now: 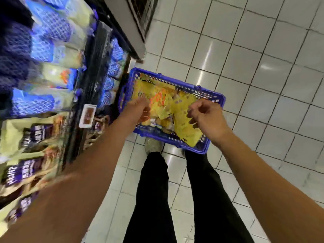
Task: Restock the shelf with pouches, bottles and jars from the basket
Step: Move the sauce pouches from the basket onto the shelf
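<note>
The blue plastic basket (206, 92) sits on the white tiled floor (263, 85), right of the stocked shelf (84, 95); yellow pouches (182, 109) lie in it.

The single head-worn wide-angle camera looked steeply down from above the person's own legs (154, 190), close over the blue basket (213, 95) on the tiled floor (263, 67), with the shelf (84, 95) along the left edge.

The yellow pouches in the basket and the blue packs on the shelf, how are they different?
The yellow pouches are yellow with orange print; the blue packs are blue and pale. The yellow pouches lie jumbled in the basket on the floor; the blue packs are lined up in rows on the shelf. Both look like soft, flat bags.
</note>
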`<act>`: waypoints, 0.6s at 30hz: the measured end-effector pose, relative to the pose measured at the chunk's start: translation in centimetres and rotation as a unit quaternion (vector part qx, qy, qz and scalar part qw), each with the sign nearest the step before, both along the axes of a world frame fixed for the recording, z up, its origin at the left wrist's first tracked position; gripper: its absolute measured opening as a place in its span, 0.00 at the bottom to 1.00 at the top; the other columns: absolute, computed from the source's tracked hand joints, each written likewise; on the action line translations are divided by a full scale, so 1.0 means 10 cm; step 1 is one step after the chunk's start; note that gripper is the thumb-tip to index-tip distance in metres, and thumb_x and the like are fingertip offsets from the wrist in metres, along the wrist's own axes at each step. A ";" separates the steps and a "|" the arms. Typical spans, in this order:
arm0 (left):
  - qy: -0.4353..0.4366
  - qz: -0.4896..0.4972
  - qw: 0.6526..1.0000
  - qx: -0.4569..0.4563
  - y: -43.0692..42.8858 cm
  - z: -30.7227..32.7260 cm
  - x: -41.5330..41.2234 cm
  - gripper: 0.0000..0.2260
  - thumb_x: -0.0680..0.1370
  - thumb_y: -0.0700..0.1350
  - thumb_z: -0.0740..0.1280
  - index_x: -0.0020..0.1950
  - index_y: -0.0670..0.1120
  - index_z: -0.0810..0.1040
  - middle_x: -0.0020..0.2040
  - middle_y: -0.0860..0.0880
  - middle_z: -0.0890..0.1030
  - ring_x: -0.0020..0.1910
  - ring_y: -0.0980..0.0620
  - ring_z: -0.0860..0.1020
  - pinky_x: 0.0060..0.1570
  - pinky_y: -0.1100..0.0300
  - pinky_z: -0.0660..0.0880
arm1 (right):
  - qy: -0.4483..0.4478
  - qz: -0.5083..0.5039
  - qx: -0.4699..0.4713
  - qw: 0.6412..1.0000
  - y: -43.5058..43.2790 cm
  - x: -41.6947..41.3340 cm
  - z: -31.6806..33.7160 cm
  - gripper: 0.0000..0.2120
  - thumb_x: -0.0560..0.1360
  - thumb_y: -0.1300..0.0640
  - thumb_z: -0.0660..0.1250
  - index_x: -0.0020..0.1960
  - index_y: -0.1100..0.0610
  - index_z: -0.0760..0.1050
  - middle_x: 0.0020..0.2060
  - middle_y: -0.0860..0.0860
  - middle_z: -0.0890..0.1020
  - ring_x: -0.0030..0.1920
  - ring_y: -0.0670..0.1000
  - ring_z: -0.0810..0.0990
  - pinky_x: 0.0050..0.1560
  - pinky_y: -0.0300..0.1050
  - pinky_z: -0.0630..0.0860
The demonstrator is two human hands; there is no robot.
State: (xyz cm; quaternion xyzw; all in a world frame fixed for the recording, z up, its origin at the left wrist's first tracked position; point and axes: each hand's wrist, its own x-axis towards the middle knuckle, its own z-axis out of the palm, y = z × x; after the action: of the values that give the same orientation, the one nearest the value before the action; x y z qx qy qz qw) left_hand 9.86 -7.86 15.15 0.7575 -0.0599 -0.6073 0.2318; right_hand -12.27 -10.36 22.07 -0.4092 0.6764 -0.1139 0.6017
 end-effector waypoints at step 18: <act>-0.110 0.187 0.962 0.166 -0.18 -2.81 0.15 0.40 0.70 0.60 0.76 0.73 0.44 0.63 0.70 0.40 0.72 0.65 0.37 0.74 0.62 0.41 0.75 | 0.172 0.420 -0.147 0.879 -0.70 1.11 -3.00 0.18 0.80 0.58 0.63 0.69 0.58 0.69 0.61 0.59 0.77 0.59 0.60 0.77 0.59 0.59 0.77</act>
State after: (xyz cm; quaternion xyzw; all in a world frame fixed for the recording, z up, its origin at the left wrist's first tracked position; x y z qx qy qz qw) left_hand 11.40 -9.67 -12.97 0.8451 0.1593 -0.4678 0.2041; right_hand -1.17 -17.40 -7.89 -0.7515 0.5098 0.1237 0.4001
